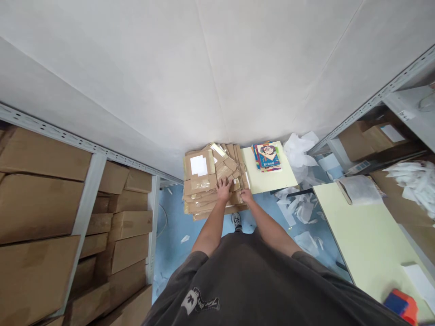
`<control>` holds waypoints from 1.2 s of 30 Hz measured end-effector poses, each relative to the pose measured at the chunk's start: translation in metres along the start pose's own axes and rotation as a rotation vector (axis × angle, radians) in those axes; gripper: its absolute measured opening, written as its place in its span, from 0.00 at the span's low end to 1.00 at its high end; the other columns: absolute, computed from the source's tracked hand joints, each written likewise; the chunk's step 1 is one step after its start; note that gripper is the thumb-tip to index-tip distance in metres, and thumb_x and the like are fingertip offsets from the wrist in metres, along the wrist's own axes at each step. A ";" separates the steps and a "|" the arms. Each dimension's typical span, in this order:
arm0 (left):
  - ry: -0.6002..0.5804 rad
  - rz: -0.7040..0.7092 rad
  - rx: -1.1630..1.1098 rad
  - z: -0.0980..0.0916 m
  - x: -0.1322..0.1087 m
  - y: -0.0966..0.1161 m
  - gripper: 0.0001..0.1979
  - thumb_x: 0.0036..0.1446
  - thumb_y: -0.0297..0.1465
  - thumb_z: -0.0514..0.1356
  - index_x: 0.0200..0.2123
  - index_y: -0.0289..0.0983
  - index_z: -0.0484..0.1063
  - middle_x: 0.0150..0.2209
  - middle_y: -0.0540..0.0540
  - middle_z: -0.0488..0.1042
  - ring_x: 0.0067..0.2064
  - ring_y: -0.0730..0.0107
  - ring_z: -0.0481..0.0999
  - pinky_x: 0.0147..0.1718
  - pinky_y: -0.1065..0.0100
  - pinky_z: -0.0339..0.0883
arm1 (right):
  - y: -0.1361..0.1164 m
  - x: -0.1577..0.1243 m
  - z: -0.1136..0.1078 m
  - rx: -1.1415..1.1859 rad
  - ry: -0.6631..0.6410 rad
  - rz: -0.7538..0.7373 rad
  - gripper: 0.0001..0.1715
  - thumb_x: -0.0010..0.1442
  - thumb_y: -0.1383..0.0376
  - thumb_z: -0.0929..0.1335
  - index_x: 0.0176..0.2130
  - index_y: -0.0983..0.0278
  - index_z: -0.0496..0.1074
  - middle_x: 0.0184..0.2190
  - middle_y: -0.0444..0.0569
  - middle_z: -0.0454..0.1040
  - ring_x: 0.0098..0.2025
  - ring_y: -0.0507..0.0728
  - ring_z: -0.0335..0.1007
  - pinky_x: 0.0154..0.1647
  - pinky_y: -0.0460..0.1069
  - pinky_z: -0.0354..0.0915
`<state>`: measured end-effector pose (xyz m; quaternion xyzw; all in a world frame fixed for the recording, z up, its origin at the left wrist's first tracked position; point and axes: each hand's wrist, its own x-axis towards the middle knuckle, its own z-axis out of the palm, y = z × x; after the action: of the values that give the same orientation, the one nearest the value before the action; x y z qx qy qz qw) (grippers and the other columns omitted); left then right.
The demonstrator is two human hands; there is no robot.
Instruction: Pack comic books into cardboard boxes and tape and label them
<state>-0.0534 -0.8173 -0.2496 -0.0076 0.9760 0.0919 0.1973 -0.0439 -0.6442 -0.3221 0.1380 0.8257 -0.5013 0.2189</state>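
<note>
A stack of flattened cardboard boxes (204,181) lies on the floor against the white wall, some with white labels and tape. My left hand (224,188) rests flat on top of the stack, fingers spread. My right hand (246,195) sits at the stack's right edge, fingers curled against the cardboard there. Both arms reach down and forward over my dark shirt.
A pale yellow table (268,179) beside the stack carries a pile of colourful books (267,156). Crumpled white paper (299,154) litters the blue floor. Metal shelves with cardboard boxes (44,203) stand left and right. A longer yellow table (360,235) holds a red-blue object (403,305).
</note>
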 end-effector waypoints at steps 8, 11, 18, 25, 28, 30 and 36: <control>0.073 -0.057 -0.017 0.000 0.000 -0.001 0.44 0.63 0.28 0.61 0.79 0.57 0.57 0.83 0.48 0.42 0.83 0.45 0.38 0.76 0.32 0.38 | -0.003 0.005 -0.062 0.114 0.035 -0.041 0.06 0.44 0.64 0.66 0.28 0.59 0.71 0.28 0.43 0.78 0.35 0.57 0.75 0.37 0.47 0.68; 0.096 -0.080 -0.036 -0.002 0.001 0.008 0.44 0.62 0.27 0.60 0.79 0.56 0.57 0.83 0.48 0.42 0.83 0.45 0.38 0.76 0.32 0.38 | -0.004 0.004 -0.087 0.116 0.045 -0.067 0.07 0.44 0.62 0.66 0.29 0.58 0.71 0.29 0.44 0.78 0.36 0.58 0.75 0.39 0.48 0.68; 0.031 -0.050 -0.061 -0.002 -0.007 0.017 0.44 0.63 0.29 0.60 0.80 0.55 0.53 0.83 0.47 0.42 0.83 0.44 0.37 0.75 0.32 0.39 | 0.001 0.002 -0.124 0.030 0.090 -0.043 0.03 0.44 0.63 0.66 0.26 0.57 0.67 0.26 0.42 0.74 0.37 0.58 0.73 0.41 0.49 0.67; -0.009 -0.092 -0.009 0.002 -0.003 0.049 0.57 0.56 0.57 0.68 0.82 0.50 0.49 0.84 0.38 0.36 0.82 0.28 0.31 0.72 0.23 0.35 | 0.002 0.003 -0.125 -0.074 0.092 0.000 0.05 0.51 0.64 0.68 0.28 0.58 0.65 0.24 0.39 0.67 0.33 0.57 0.68 0.37 0.48 0.65; -0.028 -0.099 0.020 0.003 0.000 0.058 0.63 0.51 0.57 0.71 0.82 0.49 0.44 0.83 0.36 0.33 0.81 0.26 0.29 0.71 0.21 0.35 | 0.000 0.001 -0.125 -0.118 0.137 -0.028 0.07 0.50 0.65 0.70 0.28 0.58 0.66 0.30 0.42 0.68 0.36 0.56 0.67 0.42 0.49 0.65; -0.005 -0.103 0.015 0.004 -0.001 0.058 0.62 0.52 0.57 0.70 0.82 0.49 0.44 0.83 0.35 0.33 0.81 0.25 0.30 0.71 0.21 0.35 | -0.001 -0.002 -0.123 -0.144 0.166 -0.067 0.05 0.52 0.66 0.70 0.29 0.59 0.68 0.34 0.44 0.70 0.38 0.56 0.68 0.44 0.49 0.65; 0.043 -0.058 -0.021 0.003 -0.008 0.047 0.59 0.55 0.59 0.67 0.82 0.49 0.48 0.83 0.38 0.36 0.82 0.28 0.32 0.72 0.23 0.36 | -0.002 -0.008 -0.120 -0.206 0.236 -0.158 0.01 0.55 0.65 0.68 0.32 0.59 0.71 0.37 0.47 0.75 0.41 0.59 0.72 0.47 0.50 0.67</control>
<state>-0.0474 -0.7710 -0.2411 -0.0397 0.9784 0.0962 0.1785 -0.0646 -0.5381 -0.2684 0.1073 0.9010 -0.4098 0.0935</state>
